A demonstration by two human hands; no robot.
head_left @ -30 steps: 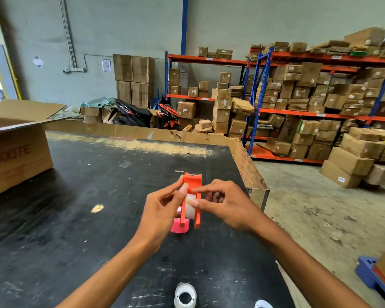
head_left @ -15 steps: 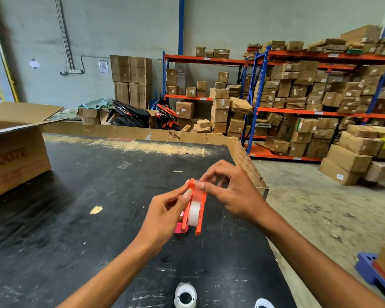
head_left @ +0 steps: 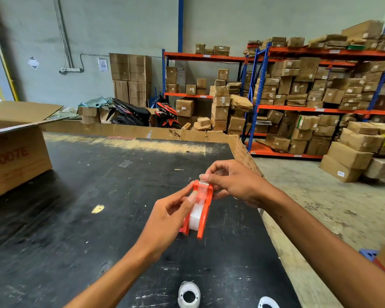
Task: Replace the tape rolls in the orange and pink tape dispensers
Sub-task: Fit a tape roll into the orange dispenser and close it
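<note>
Two bare hands at work over black scuffed tabletop (head_left: 76,218), seen from the single head view. Left hand (head_left: 167,221) curled round the near side of orange plastic tape dispenser (head_left: 203,210), thumb pressed against its upper edge, holding it upright just above the table. Right hand (head_left: 233,183) closed in a pinch on the loose end of clear tape (head_left: 202,189), drawing it over the dispenser's top toward the cutter. White-looking tape roll (head_left: 196,216) seated between the orange side walls.

Judged from this: orange dispenser loaded, only the threading of the strip left to finish. Pink dispenser (head_left: 181,230) barely showing as a sliver behind the orange one, apparently resting on the table; whether refilled, impossible to say, so probably the second half of the job yet to do. Two pale ring-shaped cores or rolls on the near edge: one whole ring (head_left: 189,294) and one cut-off ring (head_left: 268,303) clipped by the frame bottom; spent or fresh, unclear.

Hard to make out: the cutter teeth, hidden under the right fingertips; whether the strip is stuck down yet; most of the pink body. Open brown cardboard box (head_left: 13,156) at far left, partly cropped, contents unseen. Background shelving blurred and irrelevant to the work
</note>
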